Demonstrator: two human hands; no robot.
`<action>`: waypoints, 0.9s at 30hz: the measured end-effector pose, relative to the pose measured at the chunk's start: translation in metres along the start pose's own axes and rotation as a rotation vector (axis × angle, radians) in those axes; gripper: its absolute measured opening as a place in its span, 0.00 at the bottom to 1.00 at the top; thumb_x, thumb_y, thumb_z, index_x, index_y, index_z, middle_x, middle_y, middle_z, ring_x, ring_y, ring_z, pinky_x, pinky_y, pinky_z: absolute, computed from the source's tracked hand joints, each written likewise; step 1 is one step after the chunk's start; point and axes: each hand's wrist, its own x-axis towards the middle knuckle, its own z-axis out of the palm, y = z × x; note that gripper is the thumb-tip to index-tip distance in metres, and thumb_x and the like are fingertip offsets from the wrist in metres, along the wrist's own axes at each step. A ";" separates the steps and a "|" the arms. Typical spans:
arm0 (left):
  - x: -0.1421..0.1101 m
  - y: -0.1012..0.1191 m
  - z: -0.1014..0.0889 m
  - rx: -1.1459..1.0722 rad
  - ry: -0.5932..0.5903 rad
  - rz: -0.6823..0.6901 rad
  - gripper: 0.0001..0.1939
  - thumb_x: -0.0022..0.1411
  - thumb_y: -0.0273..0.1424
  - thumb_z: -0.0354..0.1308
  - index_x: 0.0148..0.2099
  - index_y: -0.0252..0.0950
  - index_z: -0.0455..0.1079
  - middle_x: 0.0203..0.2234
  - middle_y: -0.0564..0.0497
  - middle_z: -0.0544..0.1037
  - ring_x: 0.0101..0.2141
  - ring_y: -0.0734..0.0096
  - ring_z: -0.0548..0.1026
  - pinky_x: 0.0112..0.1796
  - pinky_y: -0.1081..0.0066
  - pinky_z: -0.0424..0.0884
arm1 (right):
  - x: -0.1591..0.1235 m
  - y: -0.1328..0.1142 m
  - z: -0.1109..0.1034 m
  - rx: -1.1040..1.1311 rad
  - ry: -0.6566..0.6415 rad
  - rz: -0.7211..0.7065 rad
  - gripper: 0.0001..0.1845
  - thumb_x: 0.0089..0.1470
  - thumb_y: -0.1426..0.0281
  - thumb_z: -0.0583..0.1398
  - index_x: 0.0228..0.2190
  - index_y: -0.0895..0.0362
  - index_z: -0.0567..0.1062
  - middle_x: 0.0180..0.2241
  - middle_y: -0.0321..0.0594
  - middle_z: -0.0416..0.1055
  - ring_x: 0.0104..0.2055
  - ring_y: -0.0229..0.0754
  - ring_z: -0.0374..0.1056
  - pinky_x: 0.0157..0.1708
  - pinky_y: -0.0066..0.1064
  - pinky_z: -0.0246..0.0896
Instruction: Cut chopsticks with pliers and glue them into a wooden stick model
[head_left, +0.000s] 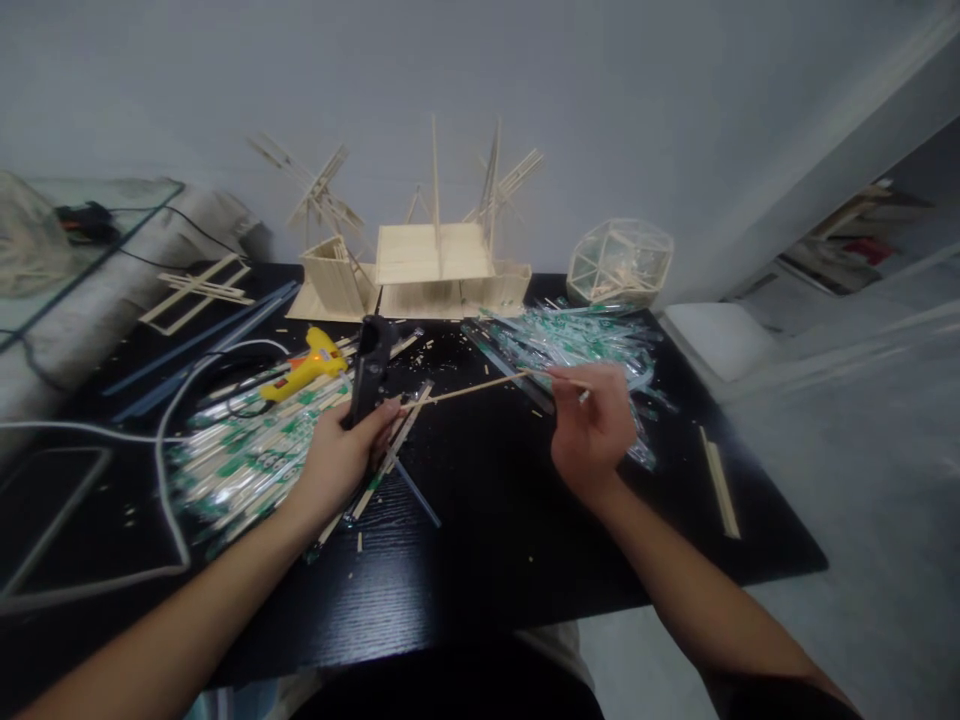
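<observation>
A thin wooden stick (pixel 476 386) spans the gap between my two hands, tilted slightly up to the right. My left hand (pixel 349 440) is closed on the stick's left end and also grips a black hand tool (pixel 370 365), whose exact kind is unclear. Thumb and fingers of my right hand (pixel 596 425) pinch the stick near its right end. Below and left of my left hand lie wrapped chopsticks (pixel 259 450) in clear and green plastic. A yellow glue gun (pixel 307 367) rests on top of that pile.
Stick-built models stand along the back of the black table (pixel 480 560), among them a ship-like model (pixel 435 252) and a faceted ball (pixel 621 262). Empty plastic wrappers (pixel 581 340) heap at right. Loose sticks (pixel 720 482) lie near the right edge; a white cable (pixel 161 470) loops at left.
</observation>
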 end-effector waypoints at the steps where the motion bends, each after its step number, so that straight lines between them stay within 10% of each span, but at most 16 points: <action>1: 0.001 0.001 0.000 -0.048 0.018 -0.009 0.19 0.52 0.47 0.68 0.32 0.35 0.72 0.15 0.60 0.62 0.16 0.79 0.57 0.17 0.75 0.52 | 0.001 -0.001 0.002 0.077 0.004 0.070 0.09 0.67 0.64 0.59 0.37 0.51 0.80 0.35 0.41 0.71 0.38 0.44 0.69 0.40 0.40 0.67; 8: -0.001 0.003 -0.002 -0.168 0.088 0.051 0.14 0.57 0.40 0.67 0.33 0.34 0.73 0.16 0.60 0.61 0.17 0.80 0.59 0.17 0.76 0.54 | 0.002 0.010 0.018 0.580 -0.010 0.610 0.14 0.67 0.55 0.57 0.36 0.53 0.71 0.31 0.36 0.71 0.28 0.36 0.68 0.27 0.29 0.66; 12: 0.001 0.005 -0.002 -0.251 0.087 0.087 0.13 0.59 0.38 0.65 0.33 0.33 0.73 0.15 0.61 0.59 0.17 0.80 0.59 0.18 0.77 0.54 | 0.010 0.027 0.017 0.624 0.014 0.686 0.15 0.66 0.54 0.57 0.35 0.52 0.67 0.34 0.35 0.73 0.31 0.35 0.72 0.31 0.29 0.72; 20: -0.002 -0.005 0.004 -0.148 -0.053 0.086 0.17 0.56 0.44 0.68 0.32 0.34 0.73 0.16 0.60 0.63 0.17 0.78 0.61 0.18 0.75 0.58 | -0.013 0.008 0.028 0.736 -0.430 0.848 0.16 0.53 0.56 0.70 0.37 0.55 0.81 0.35 0.39 0.81 0.35 0.40 0.78 0.36 0.33 0.77; 27: -0.003 -0.014 0.002 0.235 -0.114 0.199 0.21 0.55 0.48 0.67 0.36 0.33 0.77 0.16 0.58 0.66 0.19 0.75 0.64 0.24 0.73 0.59 | -0.008 0.007 0.028 0.767 -0.364 0.958 0.17 0.47 0.56 0.73 0.33 0.55 0.83 0.35 0.38 0.81 0.37 0.40 0.78 0.42 0.35 0.78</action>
